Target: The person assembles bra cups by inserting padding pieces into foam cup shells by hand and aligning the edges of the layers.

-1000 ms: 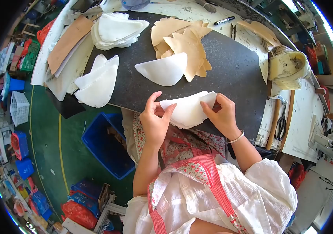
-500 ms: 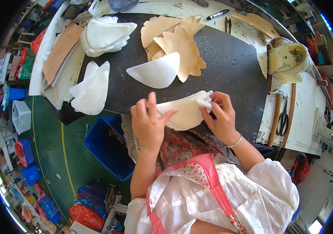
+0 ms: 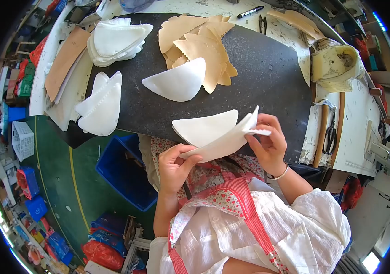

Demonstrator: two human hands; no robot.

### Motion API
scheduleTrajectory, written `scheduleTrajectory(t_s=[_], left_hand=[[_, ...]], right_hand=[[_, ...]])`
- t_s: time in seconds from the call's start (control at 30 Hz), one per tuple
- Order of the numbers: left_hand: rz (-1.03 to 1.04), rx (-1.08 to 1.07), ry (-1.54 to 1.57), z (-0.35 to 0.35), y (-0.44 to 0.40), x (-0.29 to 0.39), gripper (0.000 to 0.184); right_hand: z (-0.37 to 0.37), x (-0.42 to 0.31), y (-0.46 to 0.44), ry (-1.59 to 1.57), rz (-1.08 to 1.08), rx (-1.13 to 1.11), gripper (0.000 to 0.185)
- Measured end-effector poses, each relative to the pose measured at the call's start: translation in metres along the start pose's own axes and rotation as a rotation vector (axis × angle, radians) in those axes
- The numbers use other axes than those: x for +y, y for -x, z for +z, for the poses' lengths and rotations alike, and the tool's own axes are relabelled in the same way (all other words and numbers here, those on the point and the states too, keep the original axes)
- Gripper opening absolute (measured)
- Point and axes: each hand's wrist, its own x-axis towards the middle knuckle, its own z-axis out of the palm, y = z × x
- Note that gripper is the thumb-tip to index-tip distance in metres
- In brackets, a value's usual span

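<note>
- A curved white piece [image 3: 222, 145] is held in the air in front of the person's body, at the near edge of the dark board [image 3: 272, 86]; its right end parts into two flaps, and whether that is one folded piece or several layers cannot be told.
- The left hand [image 3: 176, 166] pinches its left end between thumb and fingers.
- The right hand [image 3: 268, 140] has its thumb and fingers bent around the parted end, seemingly pinching a flap.
- Just behind, another white piece [image 3: 204, 125] lies at the board's near edge, partly covered by the held one.
- Judging by the parted end, the handling of this piece looks unfinished: it is neither laid flat nor set on a pile.
- Farther in, a single white piece [image 3: 176, 82] overlaps a heap of tan scalloped pieces [image 3: 206, 50].
- To the left lie a small white group [image 3: 101, 109] with stitch-like marks and a thicker white pile [image 3: 117, 39]; these may be finished or waiting, which cannot be told.
- Beyond the board are a pen [image 3: 250, 12] and snips [image 3: 262, 24]; scissors [image 3: 330, 139] lie to the right.
</note>
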Motion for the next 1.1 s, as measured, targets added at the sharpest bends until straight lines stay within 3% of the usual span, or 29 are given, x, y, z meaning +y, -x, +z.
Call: scheduleTrajectory(t_s=[0.07, 0.2, 0.4, 0.43, 0.53, 0.7, 0.8, 0.93, 1.0, 1.1], left_hand=[[-0.043, 0.039, 0.105, 0.001, 0.000, 0.004, 0.020], [-0.083, 0.126, 0.238, 0.013, -0.002, 0.011, 0.017], [-0.110, 0.097, 0.201, 0.004, 0.006, 0.010, 0.017], [-0.122, 0.074, 0.185, 0.002, 0.008, 0.010, 0.017], [-0.100, 0.109, 0.335, 0.002, 0.012, 0.006, 0.016], [-0.209, 0.108, 0.664, -0.006, 0.019, -0.009, 0.023], [-0.233, 0.033, 0.818, -0.007, 0.013, -0.018, 0.021], [-0.198, 0.280, 0.824, -0.009, -0.010, -0.029, 0.017], [-0.118, 0.309, 0.712, -0.028, -0.024, -0.029, 0.016], [-0.327, 0.234, 0.104, -0.017, -0.038, -0.008, 0.020]], right_hand=[[0.003, 0.000, 0.001, -0.246, 0.204, 0.021, 0.027], [0.009, -0.003, -0.003, -0.282, 0.269, 0.008, 0.044], [-0.003, -0.011, -0.019, -0.508, 0.564, 0.053, 0.063], [0.000, -0.013, -0.022, -0.520, 0.596, 0.074, 0.050], [-0.002, -0.009, -0.020, -0.467, 0.621, 0.018, 0.033], [-0.003, -0.009, -0.020, -0.464, 0.481, -0.020, 0.015], [-0.007, -0.005, -0.021, -0.339, 0.190, -0.138, 0.015], [-0.021, -0.010, -0.027, -0.425, 0.141, 0.089, 0.015], [-0.037, -0.018, -0.031, -0.456, 0.125, 0.193, 0.014], [-0.040, -0.031, -0.036, -0.333, -0.062, 0.108, 0.014]])
